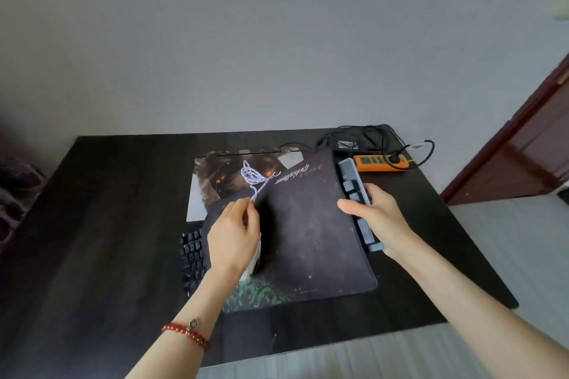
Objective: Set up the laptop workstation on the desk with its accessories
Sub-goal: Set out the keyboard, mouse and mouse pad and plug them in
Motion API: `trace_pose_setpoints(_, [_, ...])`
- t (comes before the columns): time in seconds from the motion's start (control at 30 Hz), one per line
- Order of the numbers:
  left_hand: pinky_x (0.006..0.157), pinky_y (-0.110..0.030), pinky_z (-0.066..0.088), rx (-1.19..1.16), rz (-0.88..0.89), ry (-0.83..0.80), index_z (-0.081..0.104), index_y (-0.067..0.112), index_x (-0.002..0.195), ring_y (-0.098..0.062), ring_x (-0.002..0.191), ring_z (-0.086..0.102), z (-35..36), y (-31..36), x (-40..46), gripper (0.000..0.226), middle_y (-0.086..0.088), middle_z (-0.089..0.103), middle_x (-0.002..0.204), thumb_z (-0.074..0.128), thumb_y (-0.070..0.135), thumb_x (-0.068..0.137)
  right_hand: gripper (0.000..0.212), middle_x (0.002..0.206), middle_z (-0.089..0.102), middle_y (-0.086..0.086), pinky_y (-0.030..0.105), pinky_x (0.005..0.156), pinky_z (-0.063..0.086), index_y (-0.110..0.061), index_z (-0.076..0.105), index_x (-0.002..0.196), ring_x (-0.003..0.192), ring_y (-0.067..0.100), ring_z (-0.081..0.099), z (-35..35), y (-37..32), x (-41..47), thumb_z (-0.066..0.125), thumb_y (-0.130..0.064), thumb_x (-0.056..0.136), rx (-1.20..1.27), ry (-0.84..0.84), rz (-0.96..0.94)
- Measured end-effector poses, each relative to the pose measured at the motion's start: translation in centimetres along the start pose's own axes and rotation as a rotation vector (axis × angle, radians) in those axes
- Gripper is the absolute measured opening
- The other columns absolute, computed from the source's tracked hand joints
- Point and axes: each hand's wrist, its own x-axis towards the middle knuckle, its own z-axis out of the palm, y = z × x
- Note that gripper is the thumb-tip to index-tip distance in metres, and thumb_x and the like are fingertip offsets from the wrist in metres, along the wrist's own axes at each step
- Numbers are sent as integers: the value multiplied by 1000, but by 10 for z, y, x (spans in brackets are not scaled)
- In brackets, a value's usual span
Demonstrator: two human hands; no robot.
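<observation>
Two hands are busy: your left hand [234, 231] pinches the cable [253, 177], your right hand [374, 217] grips the mat [311, 224] and keyboard [358, 206] edge mid-bench. Lifting could drag the cable (still looped) across the laptop [215, 181] or tip the keyboard off the right edge.

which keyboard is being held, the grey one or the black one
The grey keyboard at the mouse pad's right edge: the right hand grips it. The black keyboard lies untouched on the desk, partly under the pad.
</observation>
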Motion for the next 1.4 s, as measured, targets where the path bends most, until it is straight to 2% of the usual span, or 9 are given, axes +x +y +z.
trace_pose_setpoints(0.17, [59,-29,36,46,-9,-92,61,15,88,-23,68,54,24,-3,-1,18,4,55,73,45,21,92,17,83,73,-7,27,67,53,-24,63,92,78,10,70,-14,36,9,70,-18,77,24,13,97])
trace_pose_setpoints(0.27, [57,-31,37,80,-12,-160,59,14,82,-27,69,55,42,-2,-3,16,-1,56,73,47,20,91,18,89,70,-10,21,65,50,-29,59,94,80,4,68,-25,59,13,67,-20,81,-20,3,141])
trace_pose_setpoints(0.43, [55,-32,35,141,-68,-241,57,14,77,-30,68,54,77,0,-12,18,-5,56,73,48,19,91,20,108,65,-4,34,87,50,-27,57,104,101,14,62,-47,108,27,64,-25,84,-55,-69,288])
trace_pose_setpoints(0.57, [53,-30,32,164,-147,-291,54,15,73,-27,62,50,101,-4,-25,19,-1,52,69,46,19,90,40,122,60,1,46,102,43,-18,51,123,114,20,56,-59,142,43,62,-27,86,-67,-188,407])
trace_pose_setpoints(0.73, [52,-28,31,209,-236,-317,51,17,71,-22,57,44,114,-16,-38,20,3,49,67,45,18,91,48,135,52,3,40,106,38,-20,41,134,122,18,48,-44,173,63,57,-24,90,-188,-311,451])
trace_pose_setpoints(0.93, [48,-26,26,235,-274,-314,43,22,67,-22,55,43,115,-31,-38,25,2,48,66,46,16,91,68,149,32,14,39,108,30,-11,14,146,136,31,32,-18,201,72,49,-35,93,-568,-217,477])
trace_pose_setpoints(1.1, [55,-29,32,229,-338,-335,52,16,73,-24,59,46,117,-42,-44,21,2,50,70,45,17,92,65,146,32,20,37,105,32,-7,13,146,135,33,32,-8,203,76,46,-31,95,-593,-166,434])
trace_pose_setpoints(1.3, [55,-28,33,204,-385,-368,52,19,73,-23,60,49,121,-54,-53,21,3,52,71,43,19,92,62,138,26,18,27,99,33,-3,16,145,123,31,43,1,200,79,46,-25,95,-602,-107,394])
trace_pose_setpoints(1.4, [55,-28,34,201,-394,-377,52,20,74,-22,61,49,123,-57,-54,21,3,52,72,42,20,93,58,138,32,18,35,98,38,-3,23,143,123,34,42,2,200,77,46,-26,95,-712,-81,365])
